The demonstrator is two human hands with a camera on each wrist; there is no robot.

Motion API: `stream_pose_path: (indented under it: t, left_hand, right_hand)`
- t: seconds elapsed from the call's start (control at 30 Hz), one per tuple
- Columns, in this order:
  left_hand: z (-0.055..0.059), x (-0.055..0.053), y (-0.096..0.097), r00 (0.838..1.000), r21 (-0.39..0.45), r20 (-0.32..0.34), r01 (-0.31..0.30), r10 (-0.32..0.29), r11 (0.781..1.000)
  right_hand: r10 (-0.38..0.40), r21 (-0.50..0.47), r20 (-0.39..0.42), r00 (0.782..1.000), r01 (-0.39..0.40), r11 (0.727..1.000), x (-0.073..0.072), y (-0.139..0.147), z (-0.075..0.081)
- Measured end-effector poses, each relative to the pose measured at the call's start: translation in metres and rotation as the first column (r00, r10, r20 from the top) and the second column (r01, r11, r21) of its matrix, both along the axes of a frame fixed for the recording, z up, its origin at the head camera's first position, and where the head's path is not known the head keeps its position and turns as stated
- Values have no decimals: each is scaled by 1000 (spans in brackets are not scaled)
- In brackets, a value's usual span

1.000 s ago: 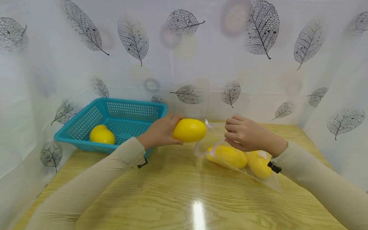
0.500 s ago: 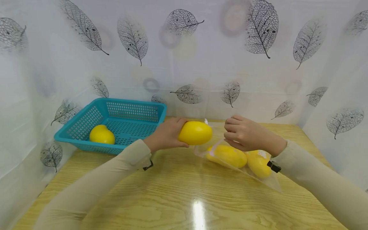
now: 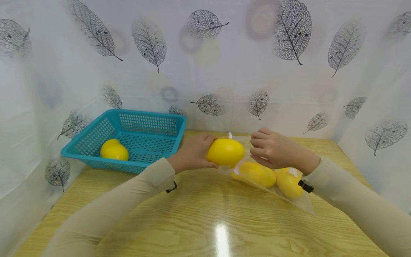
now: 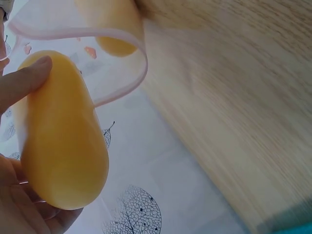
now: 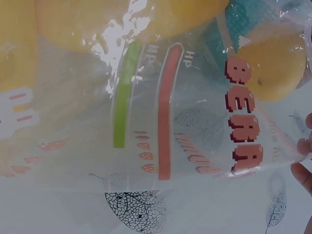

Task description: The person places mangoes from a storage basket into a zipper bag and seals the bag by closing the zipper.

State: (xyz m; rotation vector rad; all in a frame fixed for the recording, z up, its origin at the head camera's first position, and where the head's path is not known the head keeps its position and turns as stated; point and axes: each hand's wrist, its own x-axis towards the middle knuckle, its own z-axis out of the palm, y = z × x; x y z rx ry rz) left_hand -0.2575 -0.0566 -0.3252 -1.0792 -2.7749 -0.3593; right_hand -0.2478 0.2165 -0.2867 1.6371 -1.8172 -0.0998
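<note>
My left hand (image 3: 193,153) grips a smooth yellow mango (image 3: 226,152), thumb on one side and fingers under the other in the left wrist view. The mango is right at the pink-edged mouth of a clear plastic bag (image 4: 145,63), which stands open in a loop. Opposite, my right hand (image 3: 273,149) pinches the bag's upper edge with curled fingers; its fingertips (image 5: 303,146) show at the right of the right wrist view. Inside the bag lie two more mangoes, a nearer one (image 3: 257,175) and one farther right (image 3: 289,184). Printed letters and bars cover the film.
A teal plastic basket (image 3: 75,156) stands at the back left, with one yellow mango (image 3: 113,150) in it. Wood-grain tabletop (image 3: 179,217) stretches in front of the bag. A white leaf-patterned curtain (image 3: 205,71) hangs behind and along both sides.
My left hand has moved right and slightly down with the mango, from beside the basket to the bag's mouth. My right hand and the bag have stayed nearly still.
</note>
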Motion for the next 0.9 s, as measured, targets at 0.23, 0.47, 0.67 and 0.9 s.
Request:
stream_pose_path:
  t: [0.23, 0.47, 0.67, 0.9]
  left_hand:
    - [-2, 3, 8, 999, -11, 29, 23, -22, 1000]
    - [-4, 4, 15, 999, -43, 15, 37, -36, 998]
    - [-4, 5, 19, 999, -47, 27, 48, -47, 998]
    - [-4, 6, 26, 997, -23, 29, 77, -77, 997]
  right_hand:
    - [2, -3, 2, 1000, -2, 1000, -2, 1, -1]
    - [-2, -3, 0, 1000, 2, 1000, -2, 1, -1]
    - [3, -5, 3, 1000, -3, 1000, -2, 1, -2]
    - [-8, 2, 7, 1000, 8, 1000, -3, 1, -2]
